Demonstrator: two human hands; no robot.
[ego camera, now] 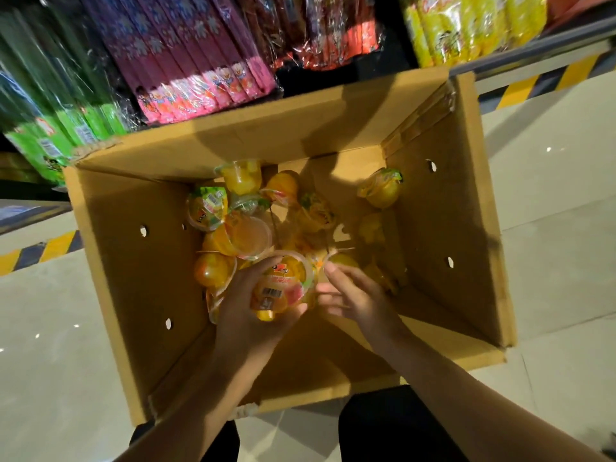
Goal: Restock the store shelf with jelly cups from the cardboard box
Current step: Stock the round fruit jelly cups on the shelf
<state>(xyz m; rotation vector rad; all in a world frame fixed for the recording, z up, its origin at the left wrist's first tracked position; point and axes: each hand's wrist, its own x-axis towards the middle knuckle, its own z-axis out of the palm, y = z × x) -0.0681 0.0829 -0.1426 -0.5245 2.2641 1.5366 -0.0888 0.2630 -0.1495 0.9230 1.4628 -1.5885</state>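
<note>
Right now your left hand (248,305) cradles a jelly cup (281,288) from below, fingers curled up round its clear wall, the printed foil lid facing you. Your right hand (353,295) sits just at three o'clock of that cup with fingers loosely spread — its tips reach toward the cup's rim, though whether they touch it is hard to tell through the blur, and it holds nothing that shows.

Expect the cup to be light, smooth and a bit slippery; the thin plastic wall will likely flex if you squeeze, and the peel-off lid is the weak point. Take it by the flared rim or cup it under the base, as your left hand does now — avoid pressing on the foil.

Outward from your hands, the remaining jelly cups (233,225) lie loose and tumbled toward eleven and twelve o'clock on the floor of the cardboard box (133,261), with one cup (381,190) apart at two o'clock. Beyond the box, at twelve o'clock, the store shelf (533,55) holds wrapped snack packs (186,61).
</note>
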